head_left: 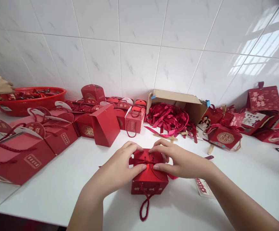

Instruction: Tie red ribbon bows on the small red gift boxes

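Below a tiled wall [139, 64], a white table [192, 211] bears an open carton [173, 95], its mouth facing the worker, apparently to keep the loose ribbons [168, 118] within reach. In the centre foreground, a red gift box [146, 175] stands upright between the left hand [126, 162] and right hand [176, 158], each closed on its top, thumb before and fingers behind, seemingly to steady the curved flaps. Bright above and darker below, it shows a dark ribbon [150, 162] across its top, a twisted cord loop [144, 208] and gold lettering [136, 189].
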